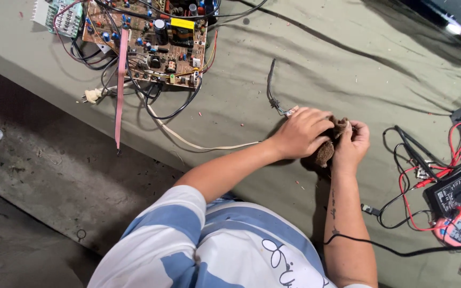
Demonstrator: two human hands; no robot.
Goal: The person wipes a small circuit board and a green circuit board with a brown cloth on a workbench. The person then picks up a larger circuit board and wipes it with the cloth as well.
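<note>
One surface, draped in olive-green cloth, fills most of the view; on it, at the upper left, one large brown circuit board is seen, crowded with components and tangled in black wires, with one smaller pale green board just beside it; one pink ribbon strip hangs from the large board over the edge. At the right, two meters are laid near each other: one black multimeter and one small pink meter (red and black leads looped around both). Near the middle, one brown wad of cloth is held between two hands; the left hand is closed over it in a narrow grip, and the right hand is clasped on its other side.
</note>
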